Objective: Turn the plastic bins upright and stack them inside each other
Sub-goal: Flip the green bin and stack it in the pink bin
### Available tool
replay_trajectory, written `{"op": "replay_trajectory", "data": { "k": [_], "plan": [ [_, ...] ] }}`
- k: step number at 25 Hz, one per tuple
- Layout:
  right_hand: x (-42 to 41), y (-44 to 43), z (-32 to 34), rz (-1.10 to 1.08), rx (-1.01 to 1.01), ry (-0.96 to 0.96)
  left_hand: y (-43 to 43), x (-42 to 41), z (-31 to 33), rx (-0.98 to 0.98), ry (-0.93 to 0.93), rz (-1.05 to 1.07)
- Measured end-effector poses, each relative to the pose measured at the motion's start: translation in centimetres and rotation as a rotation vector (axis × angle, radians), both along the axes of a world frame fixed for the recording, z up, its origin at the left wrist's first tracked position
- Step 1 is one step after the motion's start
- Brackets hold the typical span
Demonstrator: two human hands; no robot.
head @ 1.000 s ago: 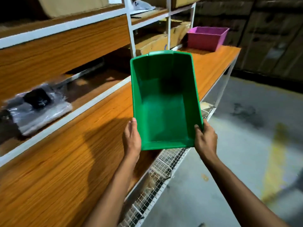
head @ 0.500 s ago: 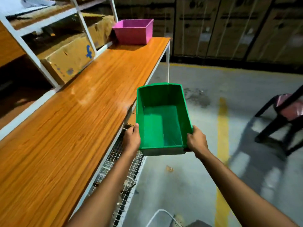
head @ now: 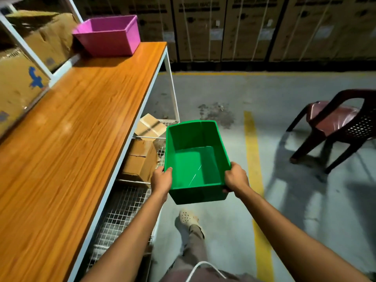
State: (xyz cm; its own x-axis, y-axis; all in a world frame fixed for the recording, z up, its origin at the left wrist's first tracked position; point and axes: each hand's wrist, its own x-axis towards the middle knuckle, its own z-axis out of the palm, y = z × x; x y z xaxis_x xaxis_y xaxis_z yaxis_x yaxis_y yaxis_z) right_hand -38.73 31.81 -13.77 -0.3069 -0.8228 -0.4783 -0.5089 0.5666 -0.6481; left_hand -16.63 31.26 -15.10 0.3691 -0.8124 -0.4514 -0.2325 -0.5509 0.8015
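I hold an empty green plastic bin [head: 193, 159] upright in the air, off the right side of the wooden table [head: 71, 139] and above the floor. My left hand [head: 161, 180] grips its near left rim and my right hand [head: 236, 179] grips its near right rim. A pink bin [head: 109, 36] stands upright and empty at the far end of the table, well apart from the green one.
Cardboard boxes [head: 142, 159] lie on a wire shelf [head: 120, 216] under the table. More boxes fill the white rack [head: 26, 47] at the left. A dark plastic chair [head: 335, 123] stands on the floor at the right. A yellow line [head: 252, 159] runs along the floor. My foot [head: 188, 217] is below the bin.
The green bin has come off the table and out to the right over the floor, lower than before. The view has swung right and nearer the pink bin.
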Motion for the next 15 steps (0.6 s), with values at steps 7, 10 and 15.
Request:
{"op": "replay_trajectory", "data": {
  "k": [7,10,15],
  "plan": [
    [-1.1,-16.5,0.2,-0.062,-0.028,0.002,-18.0,-1.2,0.0,-0.065,-0.016,-0.047],
    [-1.6,-22.3,0.0,-0.056,-0.054,0.073,-24.1,-1.8,0.8,-0.099,-0.010,-0.072],
    [-2.9,-30.9,0.3,-0.105,-0.109,0.099,-33.0,-3.0,1.7,-0.134,-0.057,-0.090]
  ]
}}
